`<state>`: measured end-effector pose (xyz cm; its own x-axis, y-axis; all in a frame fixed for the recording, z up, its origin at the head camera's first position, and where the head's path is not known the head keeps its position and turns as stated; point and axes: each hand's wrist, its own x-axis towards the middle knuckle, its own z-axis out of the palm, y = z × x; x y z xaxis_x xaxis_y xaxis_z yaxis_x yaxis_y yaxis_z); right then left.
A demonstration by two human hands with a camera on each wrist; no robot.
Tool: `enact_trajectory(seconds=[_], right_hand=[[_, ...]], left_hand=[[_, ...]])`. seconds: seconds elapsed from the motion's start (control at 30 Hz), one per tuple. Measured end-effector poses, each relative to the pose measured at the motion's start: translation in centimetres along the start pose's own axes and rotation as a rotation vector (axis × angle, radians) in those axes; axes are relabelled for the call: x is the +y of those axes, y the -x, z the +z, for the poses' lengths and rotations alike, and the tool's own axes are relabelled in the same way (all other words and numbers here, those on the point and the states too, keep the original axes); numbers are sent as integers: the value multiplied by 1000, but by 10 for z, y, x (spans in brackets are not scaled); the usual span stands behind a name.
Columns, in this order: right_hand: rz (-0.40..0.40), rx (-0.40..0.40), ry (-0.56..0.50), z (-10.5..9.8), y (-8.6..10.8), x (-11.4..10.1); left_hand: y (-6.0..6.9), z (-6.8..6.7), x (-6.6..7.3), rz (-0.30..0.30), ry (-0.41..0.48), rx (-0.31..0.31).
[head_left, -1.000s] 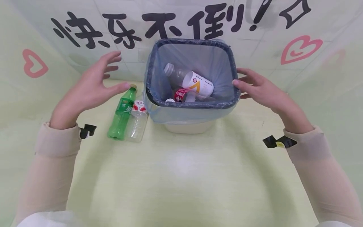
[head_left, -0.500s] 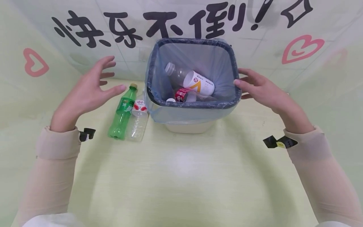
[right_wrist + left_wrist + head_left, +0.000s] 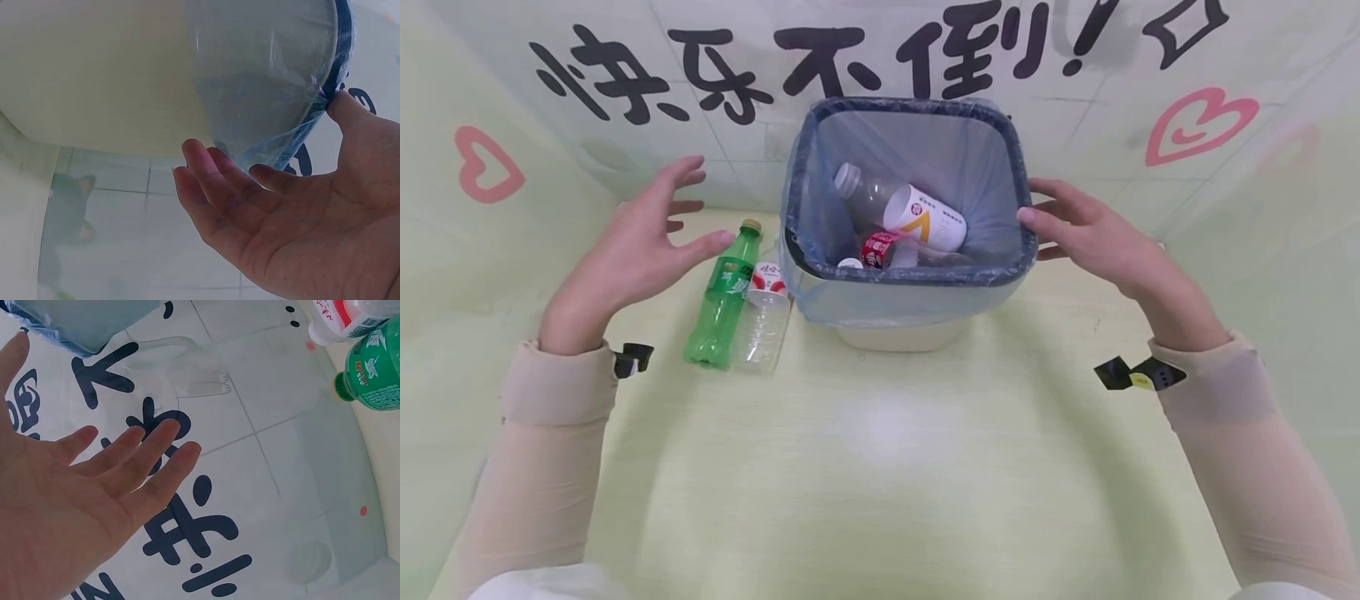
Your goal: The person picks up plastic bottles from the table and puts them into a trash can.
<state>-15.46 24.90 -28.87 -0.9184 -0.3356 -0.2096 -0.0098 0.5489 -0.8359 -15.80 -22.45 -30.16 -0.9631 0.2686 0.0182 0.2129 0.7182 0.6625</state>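
In the head view a trash bin stands near the back wall, its dark rim covered by a translucent blue bag. Inside lie a white can, a clear bottle and a red-labelled item. My right hand touches the rim on the right side with its thumb, its fingers loosely extended along the bag's outside. My left hand is held in the air with fingers spread, holding nothing. Close by its thumb lie a green bottle and a clear bottle with a white-and-red label.
Behind the bin rises a pale wall covering with large black characters and pink hearts. The light-coloured tabletop extends in front of the bin.
My left hand has shifted slightly down and left, away from the bin. My right hand stays at the rim, and the bin and bottles have not moved.
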Motion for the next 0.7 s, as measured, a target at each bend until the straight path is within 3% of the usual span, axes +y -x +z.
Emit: enact_trajectory(seconds=[0.7], right_hand=[[-2,4,-35,0,0,1]], left_hand=[[3,13,-22,-5,34,-24]])
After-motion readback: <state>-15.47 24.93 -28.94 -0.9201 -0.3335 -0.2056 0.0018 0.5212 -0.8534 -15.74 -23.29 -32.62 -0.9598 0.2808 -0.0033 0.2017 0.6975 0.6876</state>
